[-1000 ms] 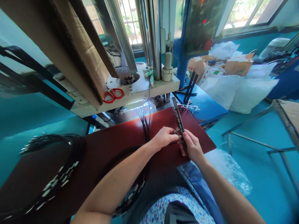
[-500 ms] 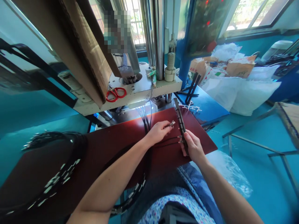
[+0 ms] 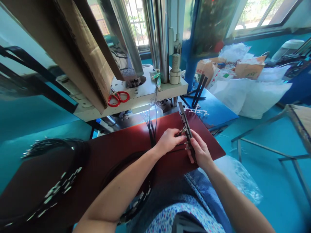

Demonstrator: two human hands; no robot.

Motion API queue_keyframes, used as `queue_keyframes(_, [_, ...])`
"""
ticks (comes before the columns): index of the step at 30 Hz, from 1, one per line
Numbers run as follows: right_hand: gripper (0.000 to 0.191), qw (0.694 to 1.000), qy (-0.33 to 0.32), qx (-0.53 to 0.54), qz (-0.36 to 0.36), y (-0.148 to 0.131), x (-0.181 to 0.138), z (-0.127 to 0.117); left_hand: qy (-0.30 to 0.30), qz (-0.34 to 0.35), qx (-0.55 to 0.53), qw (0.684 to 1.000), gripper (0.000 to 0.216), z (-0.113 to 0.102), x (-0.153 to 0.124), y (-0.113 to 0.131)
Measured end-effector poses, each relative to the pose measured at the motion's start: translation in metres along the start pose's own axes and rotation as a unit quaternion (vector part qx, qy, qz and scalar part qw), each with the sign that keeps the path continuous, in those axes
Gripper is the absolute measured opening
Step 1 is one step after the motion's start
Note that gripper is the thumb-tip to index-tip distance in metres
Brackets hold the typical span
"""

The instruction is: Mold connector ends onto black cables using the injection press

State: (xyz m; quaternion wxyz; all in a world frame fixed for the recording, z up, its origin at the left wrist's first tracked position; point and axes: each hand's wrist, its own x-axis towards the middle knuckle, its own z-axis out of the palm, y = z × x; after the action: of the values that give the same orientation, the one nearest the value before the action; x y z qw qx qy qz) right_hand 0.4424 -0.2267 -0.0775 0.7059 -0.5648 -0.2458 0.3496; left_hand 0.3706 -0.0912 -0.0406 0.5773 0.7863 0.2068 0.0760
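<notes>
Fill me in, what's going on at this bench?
A person's right hand grips a dark, narrow bar over the red-brown tabletop. The left hand holds a small metal-ended piece against or beside the bar; whether it is seated is unclear. A black cable bundle lies at the left.

Red scissors lie on the pale machine plate, beyond the left hand, tall cardboard right beside them! Out right of the right hand, clear plastic sprawls on the floor, a metal frame stands, and white bags bulge farther off.
</notes>
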Motion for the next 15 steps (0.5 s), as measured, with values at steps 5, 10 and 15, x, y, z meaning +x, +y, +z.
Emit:
queue_keyframes(5, [0.058, 1.0, -0.005, -0.01, 0.003, -0.0002, 0.0, -0.0004, -0.011, -0.012, -0.03, 0.999, 0.03, 0.0007, -0.0003, 0.0018])
queue_keyframes(10, [0.06, 0.999, -0.007, -0.05, -0.002, 0.0015, 0.0014, -0.0007, -0.014, 0.003, -0.014, 1.0, 0.027, 0.0017, 0.0009, 0.0025])
queue_keyframes(15, [0.06, 0.999, -0.017, -0.045, -0.005, 0.0021, 0.002, 0.0001, -0.005, 0.05, 0.006, 0.999, 0.026, -0.0013, 0.0017, -0.0018])
